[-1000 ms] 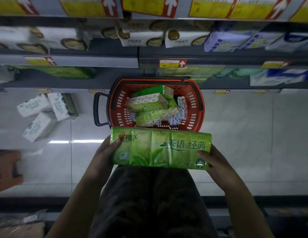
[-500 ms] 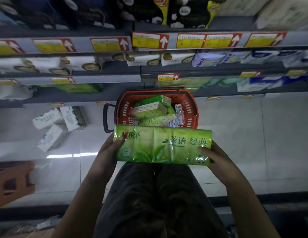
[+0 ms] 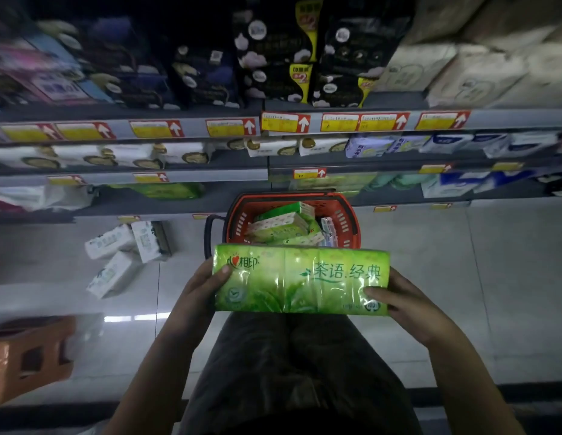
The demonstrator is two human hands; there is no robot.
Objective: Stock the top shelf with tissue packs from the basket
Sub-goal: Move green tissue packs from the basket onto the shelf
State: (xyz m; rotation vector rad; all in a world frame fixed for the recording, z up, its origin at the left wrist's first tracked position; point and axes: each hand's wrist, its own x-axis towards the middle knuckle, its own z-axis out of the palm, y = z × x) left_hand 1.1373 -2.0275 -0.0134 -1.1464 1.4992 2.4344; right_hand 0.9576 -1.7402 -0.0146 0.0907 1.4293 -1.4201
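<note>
Store shelving rose beyond our hands, its top shelf (image 3: 392,100) crowded with dark packs (image 3: 273,58). Our left hand (image 3: 204,290) and right hand (image 3: 408,304) each gripped one end of the green tissue pack (image 3: 301,281), with the basket (image 3: 239,221) just beyond them. We judged it best lifted level, toward a gap.

A single head-worn wide view, forward and down, pack (image 3: 301,279) close below, basket (image 3: 347,226) beyond, shelves (image 3: 192,129) just ahead.

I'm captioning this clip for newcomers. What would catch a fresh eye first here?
The bright green tissue pack fills the centre, held at its ends by the left hand and the right hand. Just beyond it, a red basket of more packs sits on the floor below the shelves.
</note>
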